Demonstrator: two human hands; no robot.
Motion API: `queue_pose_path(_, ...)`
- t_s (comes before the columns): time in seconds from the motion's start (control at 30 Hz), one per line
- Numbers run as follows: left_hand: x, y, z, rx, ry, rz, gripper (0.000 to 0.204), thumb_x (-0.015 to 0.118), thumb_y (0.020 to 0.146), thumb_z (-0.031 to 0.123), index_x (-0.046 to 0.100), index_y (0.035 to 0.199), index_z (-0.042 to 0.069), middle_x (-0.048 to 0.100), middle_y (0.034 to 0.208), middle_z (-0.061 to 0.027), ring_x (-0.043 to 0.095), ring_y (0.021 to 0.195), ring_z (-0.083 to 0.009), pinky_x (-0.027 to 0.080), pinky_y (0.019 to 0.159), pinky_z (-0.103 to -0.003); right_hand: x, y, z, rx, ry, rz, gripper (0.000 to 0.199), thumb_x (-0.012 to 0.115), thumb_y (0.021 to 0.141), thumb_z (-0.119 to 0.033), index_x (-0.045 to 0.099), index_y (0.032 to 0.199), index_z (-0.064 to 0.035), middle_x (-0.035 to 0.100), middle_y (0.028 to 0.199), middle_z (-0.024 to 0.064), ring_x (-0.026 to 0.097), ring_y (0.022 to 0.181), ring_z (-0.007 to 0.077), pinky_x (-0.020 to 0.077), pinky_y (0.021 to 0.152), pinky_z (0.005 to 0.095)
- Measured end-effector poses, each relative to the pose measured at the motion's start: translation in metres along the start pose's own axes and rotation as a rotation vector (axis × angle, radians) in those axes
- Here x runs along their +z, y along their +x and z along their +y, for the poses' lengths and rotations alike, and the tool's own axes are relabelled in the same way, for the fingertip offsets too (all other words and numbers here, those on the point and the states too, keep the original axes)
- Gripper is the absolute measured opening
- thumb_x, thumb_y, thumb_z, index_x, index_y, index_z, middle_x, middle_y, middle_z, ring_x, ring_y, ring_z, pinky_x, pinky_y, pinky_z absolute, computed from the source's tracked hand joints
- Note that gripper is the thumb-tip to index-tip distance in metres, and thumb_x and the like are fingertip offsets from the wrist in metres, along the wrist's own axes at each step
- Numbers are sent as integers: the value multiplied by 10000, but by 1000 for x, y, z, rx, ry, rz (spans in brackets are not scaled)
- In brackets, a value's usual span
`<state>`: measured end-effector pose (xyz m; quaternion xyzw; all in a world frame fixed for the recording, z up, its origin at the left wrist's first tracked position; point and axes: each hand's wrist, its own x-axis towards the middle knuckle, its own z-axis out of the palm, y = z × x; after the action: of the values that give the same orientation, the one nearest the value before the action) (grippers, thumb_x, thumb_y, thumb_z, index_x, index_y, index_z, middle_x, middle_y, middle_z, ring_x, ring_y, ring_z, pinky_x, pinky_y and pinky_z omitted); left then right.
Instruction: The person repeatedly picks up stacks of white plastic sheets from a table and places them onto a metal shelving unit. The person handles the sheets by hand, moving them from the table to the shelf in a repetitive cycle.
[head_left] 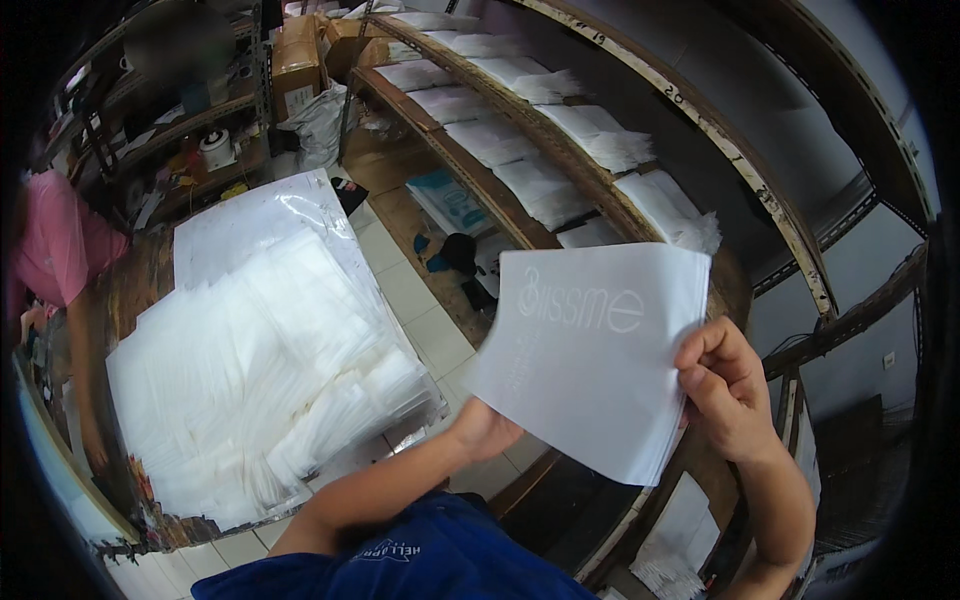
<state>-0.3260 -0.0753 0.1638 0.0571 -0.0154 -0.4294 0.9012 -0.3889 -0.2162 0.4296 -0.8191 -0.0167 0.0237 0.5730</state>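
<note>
A thin stack of white printed sheets [590,350], perhaps flat pouches, is held up in front of me, pale lettering on its top face. My right hand [725,385] pinches the stack's right edge between thumb and fingers. At the lower left corner, my left hand [485,430] supports the stack from beneath, its fingers mostly hidden behind it. To my left, a large spread of overlapping white sheets [250,370] covers much of a table. A clear plastic sheet [265,215] shows at the far end of that spread.
Ahead and right, a shelf rack [545,125] carries several piles of white sheets [600,135]. More sheets [680,535] lie on a low shelf by my right forearm. A person in a pink top [65,240] is at the far left. Cardboard boxes [297,60] stand at the back.
</note>
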Motion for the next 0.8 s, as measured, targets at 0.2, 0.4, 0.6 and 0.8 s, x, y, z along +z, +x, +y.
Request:
queue_pose_path(0.2, -10, -7, 56, 49, -214, -196, 524, 444, 975, 383, 436, 1378, 49, 526, 1339, -111, 517, 1225, -254, 404, 1040, -466, -12, 2, 36, 145, -195, 44, 58, 462, 942, -41, 509, 977, -46, 527, 797, -19, 475, 652, 42, 427, 574, 213)
queue_pose_path(0.4, -9, -26, 68, 136, -214, -164, 483, 404, 979, 314, 428, 1376, 40, 504, 1348, -160, 517, 1214, -326, 403, 1032, -501, -9, 20, 59, 109, -366, -14, 56, 484, 928, -28, 520, 971, -32, 546, 787, -1, 507, 643, 56, 432, 570, 228)
queue_pose_path(0.6, -16, -33, 78, 152, -155, -121, 505, 412, 971, 350, 434, 1370, 40, 506, 1344, -155, 513, 1213, -329, 396, 1032, -504, -6, 33, 66, 47, -474, -46, 70, 500, 909, -18, 535, 969, -27, 544, 730, 15, 526, 627, 70, 443, 563, 251)
queue_pose_path(0.8, -18, -37, 86, 174, -119, -127, 505, 403, 972, 370, 451, 1356, 45, 525, 1316, -140, 529, 1185, -316, 406, 1017, -498, -2, 42, 59, 41, -547, -92, 74, 493, 905, -17, 530, 969, -21, 532, 729, 14, 504, 601, 67, 430, 555, 245)
